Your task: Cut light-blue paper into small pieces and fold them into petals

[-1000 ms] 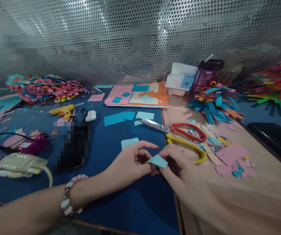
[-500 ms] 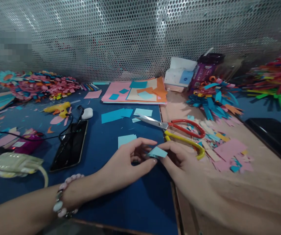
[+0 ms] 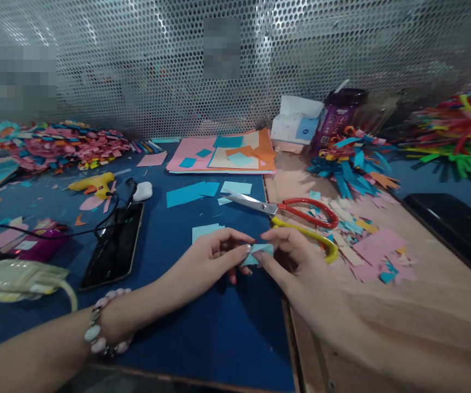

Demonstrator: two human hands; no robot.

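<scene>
A small piece of light blue paper [image 3: 257, 254] is pinched between my two hands, low over the blue tabletop. My left hand [image 3: 221, 255] holds its left end between thumb and fingers; a beaded bracelet circles that wrist. On the paper's right end, my right hand [image 3: 290, 259] has its thumb pressed against the near face. Just behind my left hand lie light blue paper squares [image 3: 206, 231], partly covered by it. Scissors [image 3: 262, 207] with one red and one yellow handle rest beyond my hands, blades spread apart and pointing left.
Blue paper strips [image 3: 190, 194] and a coloured paper stack [image 3: 186, 153] lie farther back. To the left are a phone [image 3: 115, 245], a yellow glue gun [image 3: 96, 184] and a cable. Paper scraps [image 3: 378, 251] cover the right side, near a tissue pack [image 3: 295, 128] and purple cup [image 3: 334, 120].
The light blue paper has been turned, and my right thumb now presses on its near face. My left fingers have shifted their grip. The whole view has moved slightly.
</scene>
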